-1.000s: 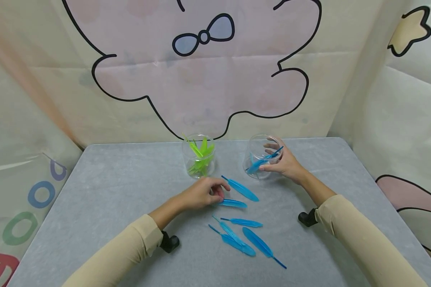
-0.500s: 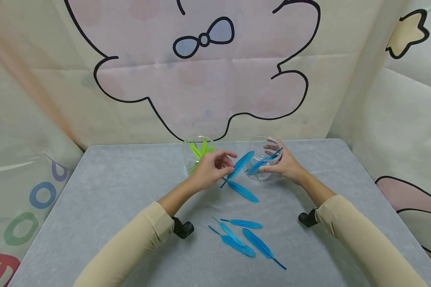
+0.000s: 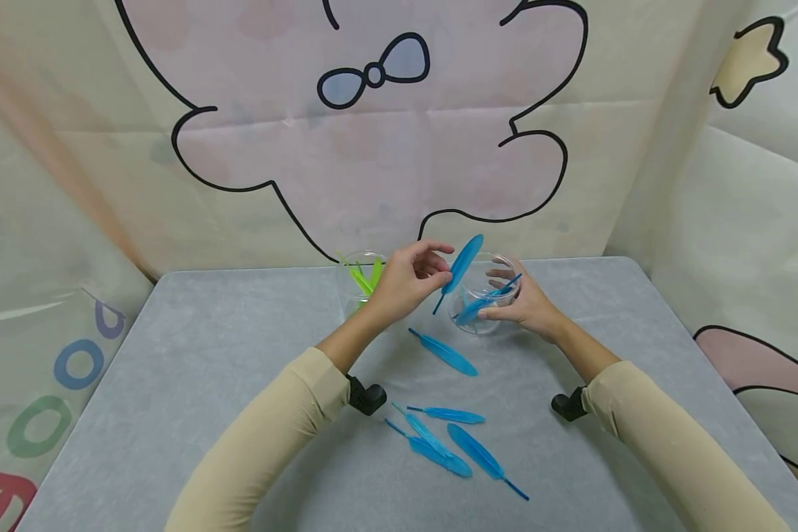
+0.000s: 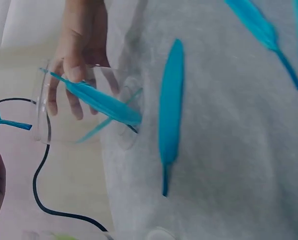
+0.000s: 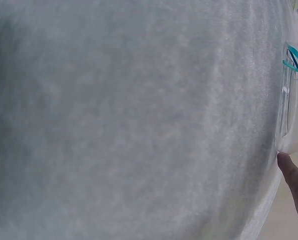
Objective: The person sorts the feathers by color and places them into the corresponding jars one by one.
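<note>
The left hand has just risen from the table, and it carries a blue feather pinched between thumb and finger. This feather is now in the air beside the mouth of the right cup, towards ten o'clock from it and not yet inside; I judge that carrying is nearly finished. The right hand is clasped around this cup at its three o'clock side. Inside the cup lean blue feathers; the left wrist view shows at least two, crossed. At nine o'clock stands another clear cup, with green feathers, partly hidden. One loose feather lies at seven o'clock from the right cup, and four more feathers lie beyond, near six o'clock.
</note>
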The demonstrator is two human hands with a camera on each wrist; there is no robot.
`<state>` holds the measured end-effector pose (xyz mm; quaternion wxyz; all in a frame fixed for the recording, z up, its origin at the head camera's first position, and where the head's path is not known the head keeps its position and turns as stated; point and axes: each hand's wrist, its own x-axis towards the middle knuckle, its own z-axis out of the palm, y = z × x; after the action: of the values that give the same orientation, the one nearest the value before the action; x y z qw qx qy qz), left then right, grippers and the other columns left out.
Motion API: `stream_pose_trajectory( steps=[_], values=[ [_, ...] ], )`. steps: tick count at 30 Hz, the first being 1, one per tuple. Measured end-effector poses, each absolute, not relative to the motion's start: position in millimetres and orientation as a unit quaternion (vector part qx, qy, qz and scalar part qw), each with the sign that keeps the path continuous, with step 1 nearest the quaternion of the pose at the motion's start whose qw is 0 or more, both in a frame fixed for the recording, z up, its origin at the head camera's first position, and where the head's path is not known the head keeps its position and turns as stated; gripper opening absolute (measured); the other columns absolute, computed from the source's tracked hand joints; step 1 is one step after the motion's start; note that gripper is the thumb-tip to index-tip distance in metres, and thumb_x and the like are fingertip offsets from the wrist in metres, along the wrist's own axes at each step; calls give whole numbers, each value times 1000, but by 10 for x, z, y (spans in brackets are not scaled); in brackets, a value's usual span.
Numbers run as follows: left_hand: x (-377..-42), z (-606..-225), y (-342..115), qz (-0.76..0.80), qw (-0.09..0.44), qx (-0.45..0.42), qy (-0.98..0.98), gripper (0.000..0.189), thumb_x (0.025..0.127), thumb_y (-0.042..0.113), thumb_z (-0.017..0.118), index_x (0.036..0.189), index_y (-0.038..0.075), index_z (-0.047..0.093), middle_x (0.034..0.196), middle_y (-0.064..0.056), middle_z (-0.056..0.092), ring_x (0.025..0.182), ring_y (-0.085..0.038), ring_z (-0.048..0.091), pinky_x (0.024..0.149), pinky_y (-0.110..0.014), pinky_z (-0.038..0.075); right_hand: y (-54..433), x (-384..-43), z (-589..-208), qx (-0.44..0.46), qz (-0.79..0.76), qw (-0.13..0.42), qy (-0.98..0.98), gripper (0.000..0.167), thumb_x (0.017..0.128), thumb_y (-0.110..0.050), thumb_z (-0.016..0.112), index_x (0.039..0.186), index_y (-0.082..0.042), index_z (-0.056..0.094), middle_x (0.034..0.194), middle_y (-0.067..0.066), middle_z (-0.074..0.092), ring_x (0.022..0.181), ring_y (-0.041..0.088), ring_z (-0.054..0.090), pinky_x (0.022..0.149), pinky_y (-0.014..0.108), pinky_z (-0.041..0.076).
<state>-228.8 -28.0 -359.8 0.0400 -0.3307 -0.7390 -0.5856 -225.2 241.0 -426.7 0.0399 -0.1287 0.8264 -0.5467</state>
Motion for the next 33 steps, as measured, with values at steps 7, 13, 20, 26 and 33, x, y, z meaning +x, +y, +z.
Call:
stream_pose_trajectory(
  steps=[7,13,20,26,33],
  values=[
    [-2362,-3479,-149,-590,58,-335,-732,31,92,0,69,122,2,64,93,-10,70,84,-16,66,78,-26,55,2407,-2274,-4284,-126,-544,40,829,97,83,-7,81,156,-16,18,153,26,34,142,44,32,104,60,38],
    [-2385,-3430,-27,-602,67,-329,-725,31,92,0,69,123,0,63,96,-12,69,88,-19,65,80,-25,55,2423,-2304,-4314,-130,-545,39,827,96,83,-8,81,156,-14,18,153,27,34,142,45,33,103,61,39],
    [-2431,-3397,136,-618,90,-306,-719,31,92,-1,68,122,-1,63,98,-13,68,90,-20,65,82,-22,54,2419,-2298,-4306,-129,-546,40,827,97,83,-7,81,156,-12,17,153,27,33,141,46,33,101,60,41],
    [-2469,-3412,271,-636,98,-288,-709,31,92,-2,68,122,0,63,96,-14,67,88,-20,66,82,-22,55,2422,-2300,-4303,-126,-550,44,825,97,83,-7,81,156,-12,17,153,27,33,141,44,34,103,59,40],
    [-2499,-3494,393,-660,103,-270,-693,31,92,-4,67,122,-1,63,94,-13,66,87,-18,65,82,-23,55,2423,-2293,-4305,-126,-552,43,823,96,84,-7,80,156,-14,18,153,27,33,141,45,34,105,60,38]
  ],
)
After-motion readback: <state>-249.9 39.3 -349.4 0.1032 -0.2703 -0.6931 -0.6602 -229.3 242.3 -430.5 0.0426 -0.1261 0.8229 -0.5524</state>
